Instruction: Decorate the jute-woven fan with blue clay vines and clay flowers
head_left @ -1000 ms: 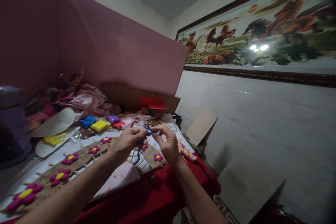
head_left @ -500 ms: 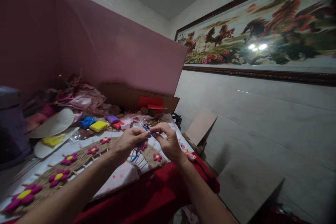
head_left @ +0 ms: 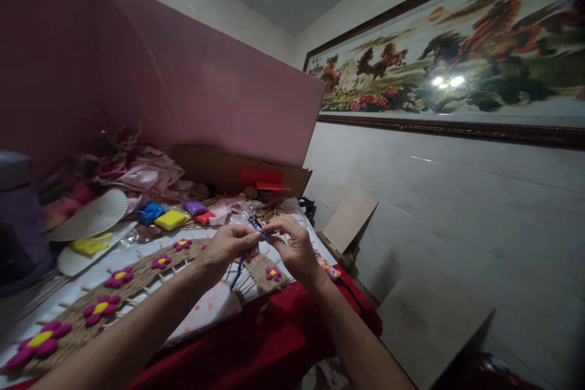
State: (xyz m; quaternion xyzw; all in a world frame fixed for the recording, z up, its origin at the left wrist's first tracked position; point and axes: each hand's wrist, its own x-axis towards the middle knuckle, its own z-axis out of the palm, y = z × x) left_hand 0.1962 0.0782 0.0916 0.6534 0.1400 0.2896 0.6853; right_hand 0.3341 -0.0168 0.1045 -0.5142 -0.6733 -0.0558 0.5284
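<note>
Packets lie left of the strand, before the cardboard

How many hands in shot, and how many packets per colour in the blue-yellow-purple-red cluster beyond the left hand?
Hands: 2 (left hand, right hand), both on the blue strand
Blue packet: 1
Yellow packet: 1
Purple packet: 1
Red packet: 1
Total: 6

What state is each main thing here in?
Blue strand: pinched, one end dangling
Left hand: closed, pinching blue strand
Right hand: closed, pinching blue strand
Woven band: lying flat, flower-decorated
Yellow packet: lying down; seal unclear
Purple container: upright
Framed picture: hanging
Brown board: leaning
</note>
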